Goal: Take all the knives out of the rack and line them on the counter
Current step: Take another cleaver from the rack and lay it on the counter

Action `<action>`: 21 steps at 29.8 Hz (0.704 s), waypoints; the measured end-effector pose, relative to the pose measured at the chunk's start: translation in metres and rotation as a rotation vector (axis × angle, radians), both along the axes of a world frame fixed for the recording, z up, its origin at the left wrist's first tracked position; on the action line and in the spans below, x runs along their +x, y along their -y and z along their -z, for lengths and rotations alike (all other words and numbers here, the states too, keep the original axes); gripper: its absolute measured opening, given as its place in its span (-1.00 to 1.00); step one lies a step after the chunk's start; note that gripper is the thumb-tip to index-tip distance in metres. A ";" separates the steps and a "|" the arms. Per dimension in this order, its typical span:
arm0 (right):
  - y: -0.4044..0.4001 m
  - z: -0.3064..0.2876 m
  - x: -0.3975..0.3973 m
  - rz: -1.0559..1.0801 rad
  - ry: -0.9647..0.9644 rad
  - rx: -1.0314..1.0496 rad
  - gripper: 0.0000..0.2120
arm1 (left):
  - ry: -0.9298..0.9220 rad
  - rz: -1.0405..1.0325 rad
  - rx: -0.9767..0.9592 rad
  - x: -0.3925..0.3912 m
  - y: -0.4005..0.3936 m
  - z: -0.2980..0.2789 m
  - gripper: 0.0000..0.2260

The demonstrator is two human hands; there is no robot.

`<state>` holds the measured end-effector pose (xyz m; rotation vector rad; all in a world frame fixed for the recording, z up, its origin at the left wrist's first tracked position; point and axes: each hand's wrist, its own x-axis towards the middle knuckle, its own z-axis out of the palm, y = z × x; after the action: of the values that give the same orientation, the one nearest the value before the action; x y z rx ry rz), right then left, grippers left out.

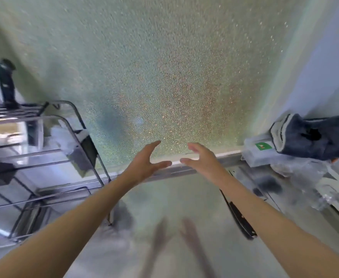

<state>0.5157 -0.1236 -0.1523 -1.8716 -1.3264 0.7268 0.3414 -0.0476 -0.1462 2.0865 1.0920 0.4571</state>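
Observation:
My left hand and my right hand are raised side by side in front of the sparkly wall, both empty with fingers spread. A knife with a black handle lies on the steel counter, partly hidden under my right forearm. At the far left, two dark knife handles stand upright in the top of a metal rack. The picture is blurred by motion.
A folded dark blue towel rests on a clear plastic box at the right. Crumpled clear plastic lies below it. The rack's wire frame reaches down to the counter at the left.

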 end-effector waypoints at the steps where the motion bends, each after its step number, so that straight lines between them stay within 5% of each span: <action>1: -0.004 -0.017 -0.013 -0.028 0.012 0.037 -0.46 | 0.018 -0.026 0.014 -0.015 -0.002 -0.016 -0.33; 9: -0.038 -0.138 -0.148 -0.295 0.075 0.372 -0.61 | 0.102 -0.195 0.264 -0.168 -0.006 -0.131 -0.56; 17: -0.095 -0.179 -0.284 -0.499 0.292 0.459 -0.60 | 0.002 -0.379 0.319 -0.315 -0.035 -0.143 -0.55; 21: -0.136 -0.183 -0.313 -0.450 0.703 0.536 -0.57 | -0.089 -0.388 0.335 -0.348 -0.064 -0.130 -0.51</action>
<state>0.2025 0.0120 0.0306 -1.4299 -2.1648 -0.1394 -0.0062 0.0168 -0.0165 2.1952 1.5734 0.7865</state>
